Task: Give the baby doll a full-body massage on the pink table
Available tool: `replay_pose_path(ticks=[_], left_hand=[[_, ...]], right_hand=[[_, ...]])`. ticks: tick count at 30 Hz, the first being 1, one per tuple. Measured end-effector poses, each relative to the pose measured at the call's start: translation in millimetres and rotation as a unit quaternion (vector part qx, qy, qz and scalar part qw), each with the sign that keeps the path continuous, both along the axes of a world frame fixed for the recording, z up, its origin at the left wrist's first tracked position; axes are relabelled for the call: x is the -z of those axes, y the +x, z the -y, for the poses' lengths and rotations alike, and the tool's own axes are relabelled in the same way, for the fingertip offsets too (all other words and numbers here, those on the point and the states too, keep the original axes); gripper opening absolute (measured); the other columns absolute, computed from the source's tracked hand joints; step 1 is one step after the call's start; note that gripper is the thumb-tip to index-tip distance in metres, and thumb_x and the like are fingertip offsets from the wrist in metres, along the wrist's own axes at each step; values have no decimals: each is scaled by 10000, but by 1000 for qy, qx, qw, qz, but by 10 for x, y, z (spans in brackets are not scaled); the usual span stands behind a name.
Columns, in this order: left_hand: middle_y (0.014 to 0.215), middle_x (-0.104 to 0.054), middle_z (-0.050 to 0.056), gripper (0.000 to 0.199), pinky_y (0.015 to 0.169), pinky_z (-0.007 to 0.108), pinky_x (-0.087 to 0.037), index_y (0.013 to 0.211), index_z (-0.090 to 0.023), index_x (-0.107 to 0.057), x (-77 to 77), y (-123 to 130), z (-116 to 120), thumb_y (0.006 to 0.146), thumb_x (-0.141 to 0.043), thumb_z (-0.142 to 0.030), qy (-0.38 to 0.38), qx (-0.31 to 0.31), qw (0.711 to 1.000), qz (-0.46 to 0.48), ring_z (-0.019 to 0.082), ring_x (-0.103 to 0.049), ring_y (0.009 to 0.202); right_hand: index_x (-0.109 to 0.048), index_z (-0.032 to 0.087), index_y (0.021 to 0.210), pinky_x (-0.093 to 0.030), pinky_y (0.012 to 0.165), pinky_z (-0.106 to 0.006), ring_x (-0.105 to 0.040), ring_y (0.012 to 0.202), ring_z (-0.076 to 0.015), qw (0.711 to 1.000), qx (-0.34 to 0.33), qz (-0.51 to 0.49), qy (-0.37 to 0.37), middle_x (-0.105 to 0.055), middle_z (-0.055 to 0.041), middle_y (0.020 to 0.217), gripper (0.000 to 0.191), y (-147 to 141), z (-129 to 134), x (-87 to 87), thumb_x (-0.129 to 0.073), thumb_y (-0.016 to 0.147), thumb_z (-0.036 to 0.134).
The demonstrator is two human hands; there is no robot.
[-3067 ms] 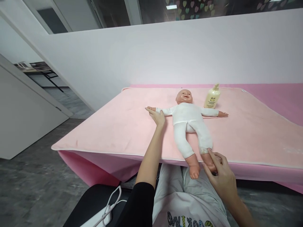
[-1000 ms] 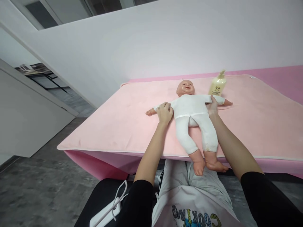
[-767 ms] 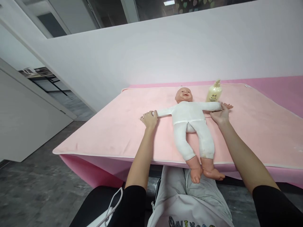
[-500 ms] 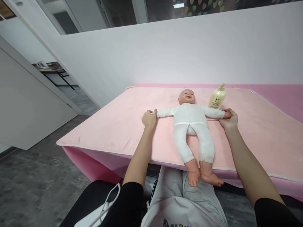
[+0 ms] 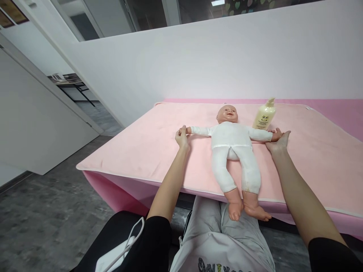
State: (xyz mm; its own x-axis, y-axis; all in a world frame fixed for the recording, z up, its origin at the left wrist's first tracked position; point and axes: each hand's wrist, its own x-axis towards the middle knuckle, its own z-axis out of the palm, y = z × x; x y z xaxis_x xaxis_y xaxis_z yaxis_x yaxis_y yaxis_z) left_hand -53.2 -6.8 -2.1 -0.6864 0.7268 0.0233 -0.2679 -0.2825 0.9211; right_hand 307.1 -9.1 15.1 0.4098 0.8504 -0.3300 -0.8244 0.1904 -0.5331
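Observation:
A baby doll point(image 5: 231, 136) with a white cloth body lies on its back, arms stretched out sideways and feet past the table's front edge. My left hand point(image 5: 182, 139) is closed around the doll's small hand on the left, thumb on top. On the other side, my right hand point(image 5: 278, 145) cradles the doll's other hand point(image 5: 276, 135) from below, its fingers loosened and partly stretched out. Just behind that doll arm stands a pale yellow pump bottle point(image 5: 263, 117), tilted in view.
A pink padded mat point(image 5: 136, 147) covers the table, with pink cloth hanging at its front. Behind it rises a white wall point(image 5: 198, 64) with a window above. A white device with a cable point(image 5: 116, 255) rests by my left side. A door point(image 5: 36, 113) is at the left.
My right hand's fingers have loosened and extended under the doll's hand. My left hand has turned, its thumb now over the doll's hand. The view has shifted slightly.

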Motion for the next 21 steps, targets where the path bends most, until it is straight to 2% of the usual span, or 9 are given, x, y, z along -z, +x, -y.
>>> replay_pose_path(ticks=[2, 4, 6, 8, 11, 14, 19, 21], left_hand=[[813, -575, 3, 297, 695, 218, -491, 752, -169, -499, -15, 23, 1, 664, -732, -331, 12, 15, 1000, 17, 92, -592, 757], [818, -572, -1, 286, 690, 212, -495, 762, -175, -477, -26, 44, 7, 654, -734, -239, 10, 26, 1000, 2, 86, -589, 747], [835, -575, 4, 258, 673, 210, -500, 787, -183, -468, -31, 58, 18, 682, -702, -213, 3, 36, 999, -14, 90, -589, 749], [866, -582, 17, 192, 668, 217, -508, 814, -188, -477, -31, 64, 28, 740, -645, -241, -7, 41, 999, -23, 103, -594, 775], [896, -581, 35, 134, 690, 259, -521, 829, -189, -501, -28, 61, 42, 827, -529, -320, -20, 38, 998, -38, 129, -600, 813], [875, -573, 34, 193, 711, 291, -520, 809, -189, -505, -31, 56, 47, 872, -433, -356, -30, 37, 998, -37, 140, -598, 803], [771, -532, 18, 312, 669, 256, -498, 746, -189, -475, -34, 58, 32, 916, -301, -385, -32, 25, 999, -27, 120, -568, 710], [790, -529, 16, 273, 665, 243, -494, 767, -185, -481, -27, 61, 28, 899, -366, -394, -26, 23, 999, -35, 112, -559, 717]], right_hand=[[-401, 219, 769, -502, 497, -181, -434, 477, -55, 1000, 1, -12, 9, -339, 69, 603, 369, -24, 22, -19, -302, 927, 538], [-375, 214, 741, -502, 507, -170, -438, 487, -49, 1000, 5, -3, 14, -348, 72, 606, 266, -45, 38, -34, -378, 937, 395], [-320, 210, 706, -504, 530, -165, -449, 503, -47, 1000, 14, 10, 1, -363, 76, 609, 230, -58, 45, -45, -437, 904, 208], [-304, 208, 696, -509, 546, -173, -451, 505, -48, 1000, 15, 18, -16, -365, 79, 607, 242, -63, 50, -53, -449, 873, 130], [-394, 212, 750, -508, 528, -185, -442, 495, -54, 1000, 2, 12, -14, -339, 74, 603, 200, -63, 67, -62, -399, 925, 309], [-433, 208, 806, -503, 509, -191, -438, 487, -56, 1000, 9, 0, -3, -321, 67, 618, 327, -54, 88, -60, -291, 939, 470], [-422, 208, 794, -505, 500, -209, -437, 492, -64, 1000, 15, -3, 12, -326, 57, 630, 413, -25, 89, -30, -223, 929, 543], [-410, 211, 778, -502, 491, -212, -434, 495, -67, 1000, 14, 1, 18, -328, 57, 623, 384, -21, 86, -25, -250, 931, 525]])
